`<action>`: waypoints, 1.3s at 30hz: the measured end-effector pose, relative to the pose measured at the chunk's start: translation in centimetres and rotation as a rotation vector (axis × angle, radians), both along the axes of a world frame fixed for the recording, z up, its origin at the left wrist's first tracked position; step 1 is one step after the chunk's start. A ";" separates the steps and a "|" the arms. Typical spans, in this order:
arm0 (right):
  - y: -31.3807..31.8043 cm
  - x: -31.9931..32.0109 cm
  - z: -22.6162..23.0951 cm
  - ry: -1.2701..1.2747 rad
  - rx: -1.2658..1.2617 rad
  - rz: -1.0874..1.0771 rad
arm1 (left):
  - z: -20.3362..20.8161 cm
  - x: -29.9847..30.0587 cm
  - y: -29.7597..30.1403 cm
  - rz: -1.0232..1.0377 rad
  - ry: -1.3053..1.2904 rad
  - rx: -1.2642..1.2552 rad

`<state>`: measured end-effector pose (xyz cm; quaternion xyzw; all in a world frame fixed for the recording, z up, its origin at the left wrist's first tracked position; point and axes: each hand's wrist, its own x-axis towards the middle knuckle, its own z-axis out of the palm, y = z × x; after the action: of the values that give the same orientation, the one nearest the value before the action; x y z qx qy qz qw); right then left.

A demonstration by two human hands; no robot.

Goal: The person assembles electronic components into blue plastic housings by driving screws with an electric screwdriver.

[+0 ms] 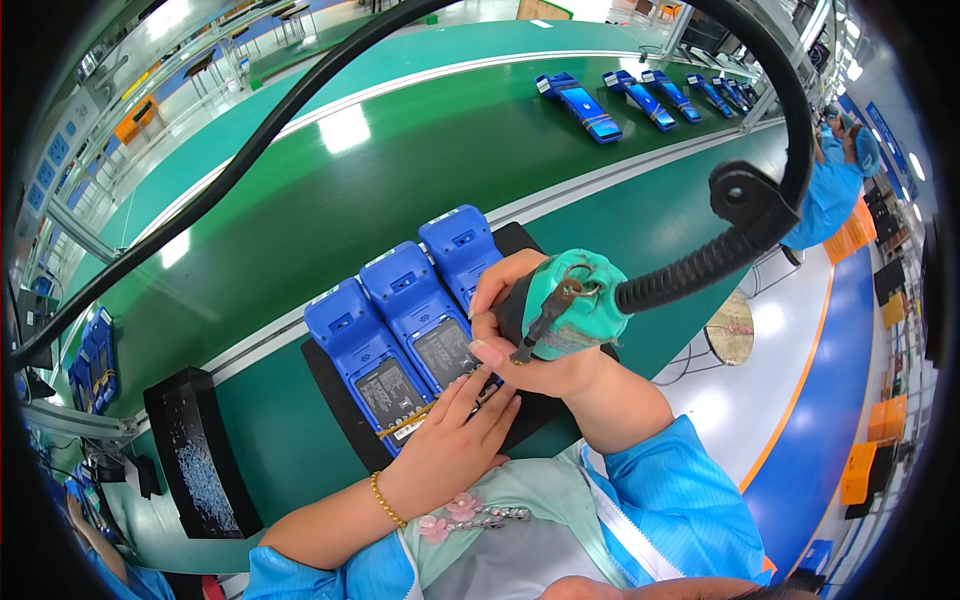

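My right hand (525, 345) is wrapped around an electric screwdriver (578, 305) with a green top and a black coiled cable sleeve. It holds the tool over the lower part of the blue handheld terminals; the tip is hidden behind my fingers. My left hand (455, 435) rests on the lower ends of the terminals, fingers stretched out, close to the right hand. Three terminals lie back side up in a row: a left one (345, 325) with a yellow band across it, a middle one (402, 280) and a right one (460, 240) partly covered by my right hand.
Under the terminals is a black mat (325, 375). A black tray (170, 400) of small screw-like pieces stands at left. Beyond runs a green conveyor belt (300, 205) carrying several blue terminals (585, 110). A black hose (235, 170) arches overhead. A co-worker (825, 195) sits at far right.
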<state>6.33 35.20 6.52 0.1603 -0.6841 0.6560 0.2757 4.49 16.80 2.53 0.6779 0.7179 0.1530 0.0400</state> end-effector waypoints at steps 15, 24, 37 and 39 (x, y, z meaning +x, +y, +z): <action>-0.1 0.0 0.5 -0.039 0.066 0.005 | 0.2 -0.1 0.0 0.002 0.019 0.006; -0.1 -0.2 0.5 -0.038 0.034 0.061 | 0.3 -0.1 0.0 -0.005 0.021 0.015; -0.3 -0.2 0.7 -0.010 0.033 0.058 | 0.2 -0.1 -0.1 -0.005 0.004 0.019; -0.5 -0.2 0.9 -0.015 0.050 0.059 | 0.2 -0.1 -0.1 -0.001 0.006 0.027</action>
<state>6.17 34.73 7.45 0.1825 -0.6971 0.6478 0.2469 4.36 16.69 2.69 0.6794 0.7154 0.1606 0.0286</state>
